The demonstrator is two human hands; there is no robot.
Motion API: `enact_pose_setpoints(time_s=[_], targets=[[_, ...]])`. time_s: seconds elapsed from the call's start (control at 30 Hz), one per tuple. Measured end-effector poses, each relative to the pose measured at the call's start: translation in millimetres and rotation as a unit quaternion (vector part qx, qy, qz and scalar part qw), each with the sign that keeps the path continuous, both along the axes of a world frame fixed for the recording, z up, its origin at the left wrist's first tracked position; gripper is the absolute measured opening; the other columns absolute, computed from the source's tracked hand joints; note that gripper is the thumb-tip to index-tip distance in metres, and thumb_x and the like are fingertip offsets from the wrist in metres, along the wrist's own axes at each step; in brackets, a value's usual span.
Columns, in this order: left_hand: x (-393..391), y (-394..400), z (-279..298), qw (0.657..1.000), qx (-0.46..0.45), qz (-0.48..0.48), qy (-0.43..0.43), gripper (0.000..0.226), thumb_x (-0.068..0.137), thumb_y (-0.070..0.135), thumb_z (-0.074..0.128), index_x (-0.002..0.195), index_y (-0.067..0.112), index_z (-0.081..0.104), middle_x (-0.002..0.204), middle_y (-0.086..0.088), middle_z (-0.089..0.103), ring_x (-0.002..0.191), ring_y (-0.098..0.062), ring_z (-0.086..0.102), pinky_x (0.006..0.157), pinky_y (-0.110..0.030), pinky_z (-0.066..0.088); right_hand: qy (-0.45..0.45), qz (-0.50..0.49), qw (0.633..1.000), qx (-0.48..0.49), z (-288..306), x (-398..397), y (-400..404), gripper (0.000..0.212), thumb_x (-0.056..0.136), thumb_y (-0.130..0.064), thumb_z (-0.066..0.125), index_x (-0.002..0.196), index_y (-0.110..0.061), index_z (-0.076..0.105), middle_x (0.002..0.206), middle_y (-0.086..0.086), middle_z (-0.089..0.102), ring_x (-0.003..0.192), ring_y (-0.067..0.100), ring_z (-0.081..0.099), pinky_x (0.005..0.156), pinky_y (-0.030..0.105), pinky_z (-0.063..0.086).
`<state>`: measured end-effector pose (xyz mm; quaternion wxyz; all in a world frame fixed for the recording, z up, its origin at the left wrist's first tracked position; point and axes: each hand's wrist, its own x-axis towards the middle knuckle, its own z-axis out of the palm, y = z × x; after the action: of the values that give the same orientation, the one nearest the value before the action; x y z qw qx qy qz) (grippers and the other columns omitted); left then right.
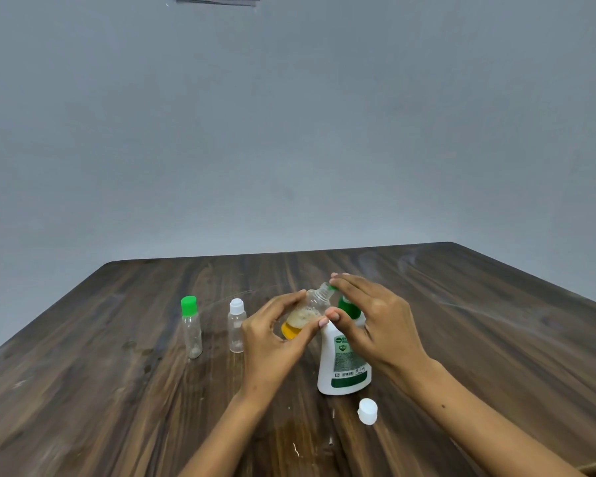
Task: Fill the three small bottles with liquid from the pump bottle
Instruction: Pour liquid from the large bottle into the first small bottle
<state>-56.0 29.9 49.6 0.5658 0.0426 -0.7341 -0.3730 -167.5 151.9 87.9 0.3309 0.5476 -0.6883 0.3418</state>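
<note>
Wood table [117, 390]: left hand [272, 335] grips tilted bottle [307, 315].

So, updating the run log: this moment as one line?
left hand holds tilted bottle | right hand presses pump bottle | two capped

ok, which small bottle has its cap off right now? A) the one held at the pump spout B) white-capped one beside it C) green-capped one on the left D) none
A: the held bottle has a bare threaded neck at the pump spout, and a loose white cap lies on the table.
</note>
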Motion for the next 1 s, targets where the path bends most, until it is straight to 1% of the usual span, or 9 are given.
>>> enact_pose_setpoints(time_s=[0.17, 0.33, 0.4, 0.5, 0.57, 0.7, 0.77, 0.9, 1.0], targets=[[1, 3, 2, 1.0, 0.011, -0.002, 0.003, 0.048, 0.067, 0.047, 0.075, 0.107, 0.022, 0.068, 0.102, 0.02, 0.068, 0.099, 0.007, 0.064, 0.081, -0.005, 0.048, 0.019, 0.003, 1.0, 0.0, 12, -1, 4, 0.079, 0.093, -0.069, 0.02, 0.111, -0.01, 0.07, 0.114, 0.003, 0.068, 0.105, 0.019, 0.064, 0.089, 0.026, 0.041], [0, 1, 0, 0.999, 0.039, -0.014, -0.012, 0.058, 0.066, 0.05, 0.074, 0.116, 0.025, 0.064, 0.108, 0.017, 0.068, 0.102, 0.005, 0.064, 0.082, -0.013, 0.053, 0.009, -0.007, 1.0, -0.003, 5, 2, 2, 0.078, 0.092, -0.07, 0.023, 0.11, -0.011, 0.07, 0.112, 0.002, 0.069, 0.101, 0.017, 0.066, 0.085, 0.022, 0.042], [-1, 0, 1, 0.999, 0.03, -0.016, -0.017, 0.057, 0.067, 0.046, 0.076, 0.118, 0.023, 0.064, 0.108, 0.015, 0.067, 0.103, 0.003, 0.064, 0.082, -0.011, 0.051, 0.006, -0.001, 1.0, 0.001, 6, 1, 2, 0.078, 0.092, -0.07, 0.024, 0.11, -0.011, 0.07, 0.112, 0.001, 0.069, 0.101, 0.017, 0.065, 0.085, 0.022, 0.042], [-2, -3, 2, 1.0, -0.008, -0.009, -0.029, 0.048, 0.072, 0.04, 0.077, 0.115, 0.022, 0.066, 0.106, 0.01, 0.067, 0.104, 0.003, 0.061, 0.08, -0.006, 0.047, 0.012, -0.001, 1.0, 0.013, 10, 0, 4, 0.079, 0.092, -0.07, 0.022, 0.112, -0.011, 0.07, 0.115, 0.003, 0.068, 0.104, 0.018, 0.065, 0.087, 0.024, 0.041], [-2, -3, 3, 0.999, -0.016, -0.003, -0.031, 0.046, 0.075, 0.045, 0.077, 0.113, 0.02, 0.068, 0.105, 0.008, 0.067, 0.104, 0.003, 0.06, 0.081, -0.006, 0.046, 0.017, -0.005, 1.0, 0.019, 10, 1, 4, 0.08, 0.092, -0.071, 0.021, 0.113, -0.011, 0.069, 0.117, 0.003, 0.067, 0.105, 0.019, 0.064, 0.087, 0.024, 0.041], [-1, 0, 6, 0.999, -0.023, -0.001, -0.026, 0.054, 0.076, 0.056, 0.072, 0.113, 0.017, 0.07, 0.105, 0.008, 0.067, 0.104, 0.004, 0.06, 0.081, -0.006, 0.047, 0.01, -0.01, 1.0, 0.021, 6, 3, 4, 0.079, 0.091, -0.071, 0.024, 0.11, -0.011, 0.07, 0.114, 0.001, 0.069, 0.102, 0.017, 0.065, 0.085, 0.021, 0.041], [-1, 1, 5, 1.0, -0.017, -0.004, -0.023, 0.054, 0.074, 0.053, 0.068, 0.113, 0.017, 0.07, 0.105, 0.006, 0.068, 0.104, 0.003, 0.061, 0.079, -0.008, 0.048, 0.011, -0.01, 1.0, 0.026, 9, 3, 5, 0.079, 0.091, -0.071, 0.023, 0.11, -0.011, 0.07, 0.113, 0.002, 0.069, 0.102, 0.018, 0.065, 0.085, 0.021, 0.041], [-2, 0, 3, 1.0, 0.002, -0.001, -0.018, 0.05, 0.07, 0.042, 0.076, 0.114, 0.017, 0.071, 0.104, 0.008, 0.068, 0.1, 0.002, 0.063, 0.071, -0.012, 0.052, 0.019, 0.0, 0.999, 0.036, 19, 1, 7, 0.079, 0.091, -0.071, 0.021, 0.112, -0.012, 0.07, 0.116, 0.002, 0.068, 0.106, 0.018, 0.064, 0.087, 0.023, 0.04], [-1, 1, 4, 1.0, 0.0, -0.002, -0.013, 0.053, 0.071, 0.045, 0.073, 0.114, 0.014, 0.071, 0.103, 0.008, 0.068, 0.101, 0.002, 0.062, 0.073, -0.01, 0.051, 0.008, -0.005, 0.999, 0.031, 13, 3, 4, 0.079, 0.091, -0.071, 0.022, 0.111, -0.012, 0.071, 0.116, 0.002, 0.068, 0.104, 0.017, 0.065, 0.085, 0.022, 0.041]])
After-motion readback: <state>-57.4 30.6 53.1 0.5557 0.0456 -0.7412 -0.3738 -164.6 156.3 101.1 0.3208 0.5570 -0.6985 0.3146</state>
